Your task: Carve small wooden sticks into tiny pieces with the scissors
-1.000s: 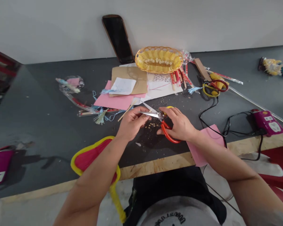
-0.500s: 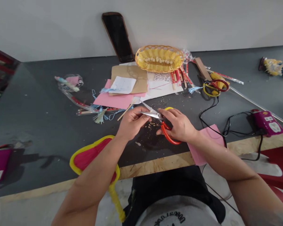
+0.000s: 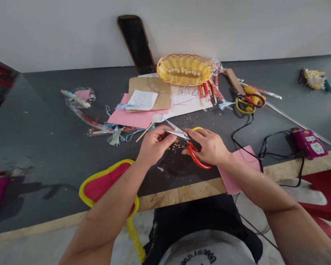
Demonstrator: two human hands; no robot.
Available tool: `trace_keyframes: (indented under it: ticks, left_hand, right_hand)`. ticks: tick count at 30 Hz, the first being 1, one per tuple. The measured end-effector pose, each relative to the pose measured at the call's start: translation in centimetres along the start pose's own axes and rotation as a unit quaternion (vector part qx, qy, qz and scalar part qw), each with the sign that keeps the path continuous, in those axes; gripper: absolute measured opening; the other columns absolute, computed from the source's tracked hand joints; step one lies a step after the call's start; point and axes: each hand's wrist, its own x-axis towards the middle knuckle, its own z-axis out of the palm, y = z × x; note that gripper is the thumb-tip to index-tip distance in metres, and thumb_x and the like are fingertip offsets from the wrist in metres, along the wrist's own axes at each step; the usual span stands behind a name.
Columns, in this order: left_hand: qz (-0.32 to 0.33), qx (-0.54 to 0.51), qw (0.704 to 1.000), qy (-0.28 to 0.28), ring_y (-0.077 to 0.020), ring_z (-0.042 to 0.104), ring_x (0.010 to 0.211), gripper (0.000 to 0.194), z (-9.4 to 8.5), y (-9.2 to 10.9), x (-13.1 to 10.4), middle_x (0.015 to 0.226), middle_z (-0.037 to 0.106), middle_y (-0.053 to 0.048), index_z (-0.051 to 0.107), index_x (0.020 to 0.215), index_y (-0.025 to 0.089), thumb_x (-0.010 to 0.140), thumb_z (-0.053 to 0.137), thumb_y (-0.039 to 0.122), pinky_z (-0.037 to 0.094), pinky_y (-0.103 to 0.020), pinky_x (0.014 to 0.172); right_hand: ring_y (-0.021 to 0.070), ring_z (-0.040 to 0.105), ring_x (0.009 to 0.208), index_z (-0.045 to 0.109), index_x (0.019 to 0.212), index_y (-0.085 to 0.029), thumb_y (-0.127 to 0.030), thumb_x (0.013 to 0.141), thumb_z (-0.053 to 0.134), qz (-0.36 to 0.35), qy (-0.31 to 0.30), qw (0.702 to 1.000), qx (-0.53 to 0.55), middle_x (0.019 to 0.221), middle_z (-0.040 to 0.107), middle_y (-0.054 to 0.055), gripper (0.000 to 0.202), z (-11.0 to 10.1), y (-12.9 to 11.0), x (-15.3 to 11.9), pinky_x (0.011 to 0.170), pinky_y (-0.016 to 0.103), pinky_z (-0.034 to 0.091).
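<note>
My right hand [image 3: 212, 148] grips a pair of scissors [image 3: 192, 154] with red and yellow handles. The blades stand apart and point left, towards my left hand [image 3: 154, 146]. The left thumb and fingers are pinched together close to the lower blade; whatever lies between them is too small or too hidden to make out. Below the blades, small pale cut bits [image 3: 177, 146] are scattered over the dark table top [image 3: 52, 147]. Under my left forearm lies a red fan shape with a yellow fuzzy border [image 3: 107, 180], its yellow handle hanging past the table edge.
At the back stand a yellow basket [image 3: 186, 79] and a leaning phone [image 3: 135, 42]. Pink paper [image 3: 135, 118], brown card [image 3: 165, 97] and tassels [image 3: 116, 136] lie nearer. On the right are other scissors [image 3: 253, 100], a purple power socket [image 3: 310, 143] with black cable, and pink sheets [image 3: 237, 171].
The whole view has shifted slightly left. The scissor blades look a little further closed at the left fingers. Both hands keep nearly the same hold.
</note>
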Motion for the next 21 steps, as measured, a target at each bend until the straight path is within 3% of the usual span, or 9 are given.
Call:
trace_keyframes:
  ticks: [8, 16, 21]
  left_hand:
    - [0.031, 0.03, 0.999, 0.003, -0.0087, 0.045, 0.045, 0.012, 0.1, -0.2, -0.4, 0.065, 0.072, -0.002, 0.074, 0.082, 0.02, 0.081, 0.075, 0.032, 0.033, -0.024, 0.045]
    - [0.032, 0.032, 0.999, -0.027, -0.0126, 0.06, 0.055, 0.011, 0.3, 0.8, -0.6, 0.064, 0.073, -0.003, 0.073, 0.073, 0.019, 0.08, 0.074, 0.028, 0.041, -0.024, 0.051]
    - [0.016, 0.019, 0.999, -0.027, -0.0128, 0.059, 0.052, 0.014, 0.4, 0.6, -0.6, 0.062, 0.072, -0.003, 0.072, 0.075, 0.019, 0.078, 0.077, 0.031, 0.041, -0.024, 0.049]
  right_hand:
    - [0.0309, 0.061, 0.109, 0.054, 0.141, -0.018, -0.063, 0.089, 0.062, -0.025, 0.023, 0.999, 0.015, 0.115, 0.066, 0.015, 0.069, 0.1, 0.3, 0.2, 0.099, 0.048, 0.054]
    - [0.0305, 0.061, 0.109, 0.051, 0.144, -0.014, -0.063, 0.091, 0.059, -0.057, 0.018, 0.998, 0.03, 0.114, 0.065, 0.016, 0.073, 0.3, 0.4, 0.3, 0.103, 0.049, 0.052]
    - [0.0295, 0.065, 0.104, 0.054, 0.144, -0.014, -0.059, 0.094, 0.057, -0.038, 0.007, 0.999, -0.01, 0.113, 0.068, 0.016, 0.068, 0.1, 0.1, 0.0, 0.095, 0.045, 0.057]
